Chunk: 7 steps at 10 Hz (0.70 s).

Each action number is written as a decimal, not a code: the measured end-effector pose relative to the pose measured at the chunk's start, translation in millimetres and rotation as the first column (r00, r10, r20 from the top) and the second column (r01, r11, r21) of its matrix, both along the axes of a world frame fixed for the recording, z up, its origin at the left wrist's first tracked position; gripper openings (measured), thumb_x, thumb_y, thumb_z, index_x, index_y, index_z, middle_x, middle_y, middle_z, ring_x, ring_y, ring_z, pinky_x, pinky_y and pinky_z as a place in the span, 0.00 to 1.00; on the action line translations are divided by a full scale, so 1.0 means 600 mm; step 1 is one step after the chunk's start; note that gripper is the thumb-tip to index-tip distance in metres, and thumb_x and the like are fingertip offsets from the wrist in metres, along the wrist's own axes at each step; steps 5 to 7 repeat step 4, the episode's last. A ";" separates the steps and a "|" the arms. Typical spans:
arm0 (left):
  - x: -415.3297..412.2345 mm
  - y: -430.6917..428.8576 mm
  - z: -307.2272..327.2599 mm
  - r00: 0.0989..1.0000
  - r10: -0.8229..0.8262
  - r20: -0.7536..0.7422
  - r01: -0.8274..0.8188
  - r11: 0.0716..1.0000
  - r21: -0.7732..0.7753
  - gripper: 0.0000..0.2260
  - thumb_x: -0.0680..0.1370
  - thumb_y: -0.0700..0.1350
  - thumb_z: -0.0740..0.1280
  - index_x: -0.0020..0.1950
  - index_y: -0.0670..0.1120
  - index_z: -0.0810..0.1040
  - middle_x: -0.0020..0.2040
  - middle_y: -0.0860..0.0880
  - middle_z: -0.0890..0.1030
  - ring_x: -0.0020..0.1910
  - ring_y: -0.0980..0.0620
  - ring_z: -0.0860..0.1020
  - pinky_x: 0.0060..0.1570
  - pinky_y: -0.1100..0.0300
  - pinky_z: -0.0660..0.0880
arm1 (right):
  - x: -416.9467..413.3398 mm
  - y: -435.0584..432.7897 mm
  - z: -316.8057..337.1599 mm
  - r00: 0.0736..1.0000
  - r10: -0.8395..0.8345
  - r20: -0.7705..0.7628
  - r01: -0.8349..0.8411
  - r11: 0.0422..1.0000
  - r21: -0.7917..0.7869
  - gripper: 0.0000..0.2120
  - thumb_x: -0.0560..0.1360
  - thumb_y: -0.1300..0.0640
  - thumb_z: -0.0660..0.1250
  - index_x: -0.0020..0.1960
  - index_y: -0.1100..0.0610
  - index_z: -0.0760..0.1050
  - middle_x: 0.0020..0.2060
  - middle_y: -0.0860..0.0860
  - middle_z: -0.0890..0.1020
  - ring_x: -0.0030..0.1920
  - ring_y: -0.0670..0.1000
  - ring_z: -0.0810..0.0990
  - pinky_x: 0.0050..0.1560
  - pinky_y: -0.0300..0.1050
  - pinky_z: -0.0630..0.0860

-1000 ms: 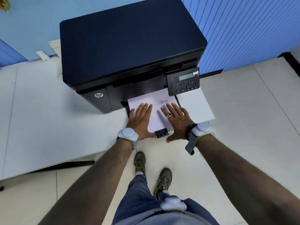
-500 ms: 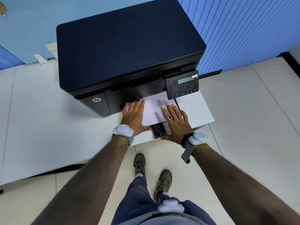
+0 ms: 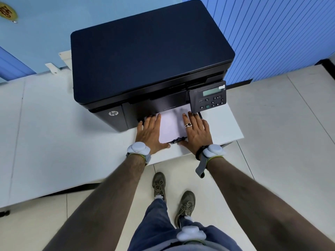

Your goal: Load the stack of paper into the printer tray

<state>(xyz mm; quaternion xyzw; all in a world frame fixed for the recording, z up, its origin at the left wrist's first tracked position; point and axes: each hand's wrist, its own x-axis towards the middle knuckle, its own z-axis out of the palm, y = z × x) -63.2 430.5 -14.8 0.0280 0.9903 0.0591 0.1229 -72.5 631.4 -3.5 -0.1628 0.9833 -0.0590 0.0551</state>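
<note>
White paper stack (image 3: 171, 126) lies between flat, unclenched left hand (image 3: 149, 132) and right hand (image 3: 196, 132).

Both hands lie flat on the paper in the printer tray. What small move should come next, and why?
Probably one more gentle push forward, then lift off. The left hand and right hand rest open along the side edges of the paper stack. Its far end is already under the printer, and its near edge sits close to the black tray stop.
</note>
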 end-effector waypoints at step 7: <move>0.030 0.010 0.031 0.991 -0.062 0.120 0.052 0.995 0.085 0.49 0.68 0.65 0.69 0.78 0.47 0.45 0.80 0.46 0.50 0.78 0.47 0.47 0.73 0.43 0.50 | 0.027 -0.024 0.036 0.997 0.037 0.064 -0.030 0.994 -0.105 0.38 0.73 0.32 0.57 0.74 0.56 0.60 0.71 0.55 0.69 0.72 0.56 0.63 0.69 0.54 0.62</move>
